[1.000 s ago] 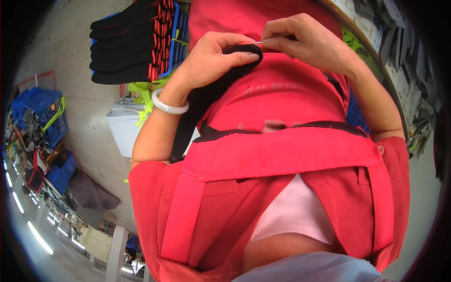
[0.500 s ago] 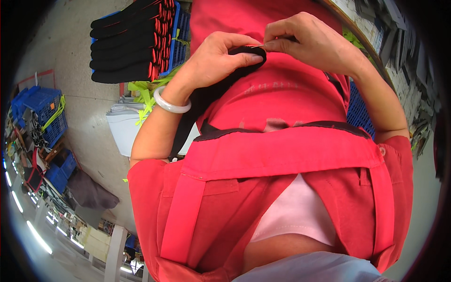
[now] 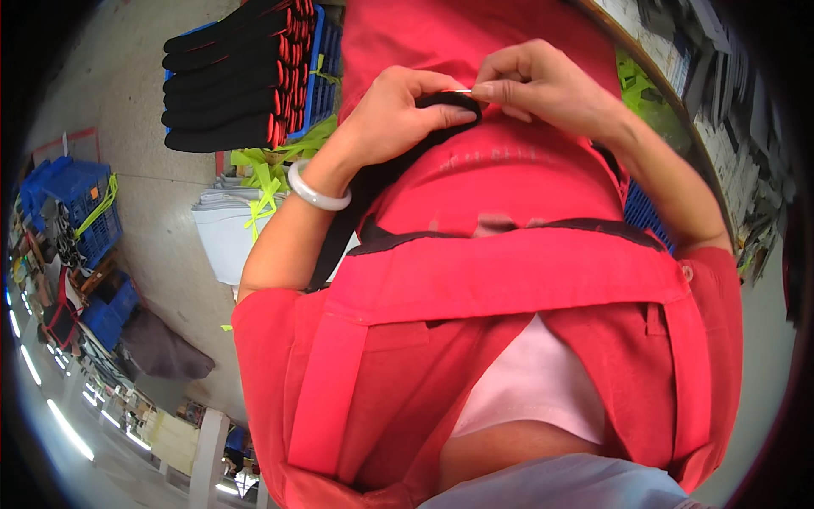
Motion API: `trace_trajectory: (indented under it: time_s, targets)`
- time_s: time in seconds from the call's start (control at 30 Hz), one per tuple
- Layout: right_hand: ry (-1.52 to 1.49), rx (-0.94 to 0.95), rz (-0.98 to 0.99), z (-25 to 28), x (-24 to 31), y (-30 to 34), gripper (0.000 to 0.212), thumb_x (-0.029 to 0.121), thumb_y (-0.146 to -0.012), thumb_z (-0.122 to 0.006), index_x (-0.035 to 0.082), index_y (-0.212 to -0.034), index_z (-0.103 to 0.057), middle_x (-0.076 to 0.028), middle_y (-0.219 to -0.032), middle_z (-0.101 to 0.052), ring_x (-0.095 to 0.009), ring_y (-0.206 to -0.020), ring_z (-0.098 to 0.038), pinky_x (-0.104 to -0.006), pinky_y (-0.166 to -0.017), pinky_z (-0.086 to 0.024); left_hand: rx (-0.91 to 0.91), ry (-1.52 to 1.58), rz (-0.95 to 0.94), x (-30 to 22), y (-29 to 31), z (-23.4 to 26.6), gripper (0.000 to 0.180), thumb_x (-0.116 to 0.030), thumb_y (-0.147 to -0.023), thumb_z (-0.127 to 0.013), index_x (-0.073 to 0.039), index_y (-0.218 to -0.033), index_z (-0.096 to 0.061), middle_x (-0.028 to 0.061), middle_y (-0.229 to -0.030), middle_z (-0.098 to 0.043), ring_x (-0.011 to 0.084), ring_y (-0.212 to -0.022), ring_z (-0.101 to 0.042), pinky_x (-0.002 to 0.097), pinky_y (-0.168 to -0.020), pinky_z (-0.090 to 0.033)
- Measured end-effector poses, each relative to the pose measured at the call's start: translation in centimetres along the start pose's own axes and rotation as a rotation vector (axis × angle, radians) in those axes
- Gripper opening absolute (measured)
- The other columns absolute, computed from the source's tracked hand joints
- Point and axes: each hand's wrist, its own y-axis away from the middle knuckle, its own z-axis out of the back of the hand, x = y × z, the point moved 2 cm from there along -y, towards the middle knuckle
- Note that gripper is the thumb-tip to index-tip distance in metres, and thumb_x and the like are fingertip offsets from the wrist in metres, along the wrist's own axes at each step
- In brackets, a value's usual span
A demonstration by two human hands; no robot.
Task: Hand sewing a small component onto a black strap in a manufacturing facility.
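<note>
My left hand [image 3: 403, 114] grips the top end of a black fabric strap [image 3: 360, 191] that hangs down over my red apron [image 3: 500, 271]. A pale bangle [image 3: 315, 193] circles that wrist. My right hand [image 3: 543, 85] pinches the same strap end together with a thin metal needle or pin [image 3: 459, 92] between thumb and forefinger. Both hands meet just above the apron's bib, fingertips nearly touching.
A stack of black and red fabric pieces [image 3: 237, 76] lies on a blue crate [image 3: 326, 72]. A white bundle [image 3: 225, 229] tied with yellow-green tape sits below it. Blue crates [image 3: 80, 204] stand at the left, and a cluttered workbench [image 3: 721, 110] runs along the right.
Both hands have shifted slightly upward and closer together on the strap end; the right fingers now pinch right at the left thumb.
</note>
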Motion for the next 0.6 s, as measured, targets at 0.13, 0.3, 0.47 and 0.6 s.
trace_trajectory:
  time_s: [0.13, 0.3, 0.47, 0.6]
  targets:
    - [-0.575, 0.121, -0.154, 0.1, -1.9, -0.2, 0.019, 0.021, -0.093, -0.059, 0.004, -0.089, -0.067, 0.002, -0.059, -0.051, -0.002, -0.049, -0.042, -0.0197, -0.045, -0.031, 0.034, 0.137, -0.029, -0.1, -0.3, 0.6, 0.02, -0.009, -0.084, -0.069, 0.001, -0.101, -0.069, 0.0015, -0.088, -0.068, 0.0068, -0.082, -0.06, 0.021, -0.075, -0.047]
    - [0.348, -0.248, 0.231, 5.4, -2.2, -2.7, 0.02, 0.021, -0.095, -0.057, 0.002, -0.093, -0.064, 0.003, -0.073, -0.058, -0.004, -0.063, -0.05, -0.0221, -0.059, -0.044, 0.148, 0.17, 0.094, 0.2, -1.0, 1.9, 0.022, -0.016, -0.088, -0.067, 0.0, -0.103, -0.068, 0.0015, -0.094, -0.067, 0.0084, -0.089, -0.06, 0.0209, -0.083, -0.046]
    - [1.003, -1.086, 0.498, 19.5, -5.8, -3.4, 0.016, 0.016, -0.084, -0.062, 0.0, -0.084, -0.065, -0.015, -0.081, -0.064, -0.035, -0.076, -0.062, -0.0394, -0.069, -0.049, 0.106, 0.183, -0.037, -0.1, -3.7, 1.5, 0.03, -0.025, -0.096, -0.055, -0.002, -0.114, -0.064, 0.003, -0.103, -0.065, 0.0097, -0.1, -0.057, 0.0228, -0.09, -0.043]
    - [0.733, -1.163, 0.371, 14.3, -3.0, -4.8, 0.017, 0.017, -0.082, -0.065, 0.004, -0.092, -0.066, -0.016, -0.088, -0.063, -0.034, -0.09, -0.058, -0.0423, -0.083, -0.046, 0.01, 0.179, -0.001, 0.2, -3.6, 3.2, 0.036, -0.028, -0.099, -0.051, -0.005, -0.127, -0.055, 0.0025, -0.109, -0.061, 0.0092, -0.104, -0.055, 0.0223, -0.095, -0.04]
